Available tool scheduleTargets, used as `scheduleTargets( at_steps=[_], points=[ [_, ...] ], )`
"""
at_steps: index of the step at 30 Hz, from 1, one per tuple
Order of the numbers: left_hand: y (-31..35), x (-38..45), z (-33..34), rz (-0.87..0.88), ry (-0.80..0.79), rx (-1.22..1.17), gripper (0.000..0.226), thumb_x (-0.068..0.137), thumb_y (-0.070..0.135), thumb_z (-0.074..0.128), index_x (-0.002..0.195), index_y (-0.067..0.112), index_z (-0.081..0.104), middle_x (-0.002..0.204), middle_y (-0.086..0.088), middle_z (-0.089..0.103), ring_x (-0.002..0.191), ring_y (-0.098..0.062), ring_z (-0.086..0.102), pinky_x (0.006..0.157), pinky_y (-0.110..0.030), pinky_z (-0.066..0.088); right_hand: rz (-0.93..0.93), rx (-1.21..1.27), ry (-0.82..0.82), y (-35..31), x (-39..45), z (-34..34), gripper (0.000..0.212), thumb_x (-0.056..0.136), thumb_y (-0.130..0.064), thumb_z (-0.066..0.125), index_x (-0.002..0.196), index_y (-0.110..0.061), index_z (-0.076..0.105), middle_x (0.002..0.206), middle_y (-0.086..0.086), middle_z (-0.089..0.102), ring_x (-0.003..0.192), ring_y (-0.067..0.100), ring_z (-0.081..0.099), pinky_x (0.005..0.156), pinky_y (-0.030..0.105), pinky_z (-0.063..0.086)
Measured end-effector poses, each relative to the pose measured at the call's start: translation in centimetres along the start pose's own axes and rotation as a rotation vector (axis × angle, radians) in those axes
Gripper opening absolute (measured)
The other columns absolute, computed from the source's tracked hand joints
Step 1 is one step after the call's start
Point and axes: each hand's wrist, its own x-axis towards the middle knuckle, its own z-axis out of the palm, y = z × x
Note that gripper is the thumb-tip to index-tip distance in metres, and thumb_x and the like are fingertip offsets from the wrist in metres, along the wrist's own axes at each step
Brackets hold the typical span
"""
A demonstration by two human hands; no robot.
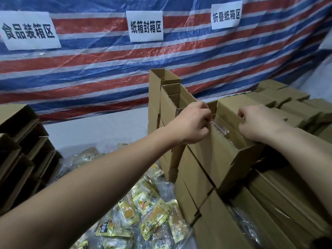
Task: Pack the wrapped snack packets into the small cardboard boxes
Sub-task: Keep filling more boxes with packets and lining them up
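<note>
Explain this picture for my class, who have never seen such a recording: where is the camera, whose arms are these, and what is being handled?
There is no machine here. A person wears a camera on the head, so you look forward and down along their own two bare arms. The left hand and the right hand both have curled fingers at the top of an open small cardboard box, which stands on a stack of similar boxes. Clear plastic wrapping shows inside it. Below lies a heap of yellow wrapped snack packets. Behind hangs a striped tarpaulin with paper signs.
</note>
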Motion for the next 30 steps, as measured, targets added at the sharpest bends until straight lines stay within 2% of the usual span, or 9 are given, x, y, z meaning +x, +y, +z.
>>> scheduleTargets(
  at_steps=[3, 8, 12, 19, 22, 25, 28, 30],
  points=[
    [-0.5, 0.5, 0.4, -0.009, -0.025, 0.005, 0.023, 0.089, 0.019, 0.064, 0.111, 0.016, 0.066, 0.129, -0.002, 0.051, 0.121, -0.015, 0.045, 0.095, -0.021, 0.039, -0.019, -0.008, -0.013, 0.1, 0.5, 0.8, 0.033, 0.090, -0.011, 0.060, 0.122, -0.014, 0.061, 0.091, 0.004, 0.052, 0.084, 0.023, 0.051, 0.066, 0.030, 0.041],
    [-0.8, 0.8, 1.0, -0.026, -0.046, 0.007, 0.021, 0.089, 0.019, 0.064, 0.110, 0.016, 0.066, 0.129, -0.002, 0.051, 0.120, -0.015, 0.046, 0.092, -0.020, 0.038, -0.044, -0.047, 0.012, 0.4, 0.7, 1.7, 0.022, 0.090, -0.014, 0.059, 0.112, -0.017, 0.062, 0.091, 0.005, 0.058, 0.083, 0.025, 0.059, 0.070, 0.037, 0.055],
    [-0.9, 0.8, 1.4, -0.013, -0.045, 0.002, 0.021, 0.089, 0.019, 0.064, 0.109, 0.016, 0.067, 0.128, -0.003, 0.052, 0.119, -0.015, 0.047, 0.093, -0.022, 0.042, -0.057, -0.093, 0.035, 0.7, 0.8, 2.4, 0.020, 0.090, -0.017, 0.059, 0.110, -0.021, 0.060, 0.087, 0.002, 0.056, 0.081, 0.024, 0.059, 0.069, 0.042, 0.058],
    [-1.0, 1.0, 1.6, 0.000, -0.046, 0.022, 0.024, 0.089, 0.017, 0.063, 0.113, 0.015, 0.067, 0.124, -0.004, 0.055, 0.117, -0.017, 0.049, 0.094, -0.024, 0.044, -0.115, -0.131, 0.087, 1.2, 1.3, 3.2, 0.019, 0.088, -0.024, 0.065, 0.107, -0.023, 0.061, 0.086, -0.002, 0.052, 0.075, 0.019, 0.055, 0.057, 0.033, 0.047],
    [-0.8, 0.9, 1.6, 0.021, -0.058, 0.014, 0.028, 0.089, 0.015, 0.063, 0.117, 0.015, 0.065, 0.125, -0.004, 0.056, 0.119, -0.017, 0.049, 0.098, -0.027, 0.046, -0.115, -0.161, 0.115, 1.5, 1.2, 3.1, 0.019, 0.090, -0.034, 0.064, 0.105, -0.023, 0.059, 0.081, -0.004, 0.047, 0.071, 0.017, 0.053, 0.049, 0.029, 0.037],
    [-1.0, 0.4, 1.2, 0.010, -0.028, 0.000, 0.037, 0.089, 0.012, 0.062, 0.125, 0.014, 0.062, 0.131, -0.004, 0.055, 0.125, -0.017, 0.047, 0.102, -0.023, 0.039, -0.128, -0.148, 0.167, 1.0, 1.3, 2.5, 0.025, 0.091, -0.041, 0.061, 0.107, -0.021, 0.058, 0.081, -0.003, 0.048, 0.073, 0.018, 0.055, 0.052, 0.032, 0.045],
    [-1.4, -0.4, 0.1, -0.037, 0.039, -0.040, 0.038, 0.089, 0.012, 0.061, 0.127, 0.015, 0.061, 0.135, -0.002, 0.054, 0.129, -0.016, 0.046, 0.105, -0.022, 0.036, -0.173, -0.111, 0.228, -0.7, 1.0, 1.7, 0.026, 0.092, -0.043, 0.060, 0.107, -0.022, 0.059, 0.080, -0.004, 0.051, 0.069, 0.015, 0.054, 0.047, 0.026, 0.037],
    [-1.7, -1.3, -1.0, -0.073, 0.092, -0.074, 0.037, 0.091, 0.013, 0.060, 0.127, 0.016, 0.060, 0.133, -0.001, 0.055, 0.127, -0.014, 0.047, 0.107, -0.025, 0.040, -0.216, -0.090, 0.260, -2.3, 0.7, 1.2, 0.024, 0.092, -0.042, 0.060, 0.105, -0.023, 0.060, 0.082, -0.004, 0.055, 0.071, 0.014, 0.055, 0.048, 0.026, 0.038]
  ],
)
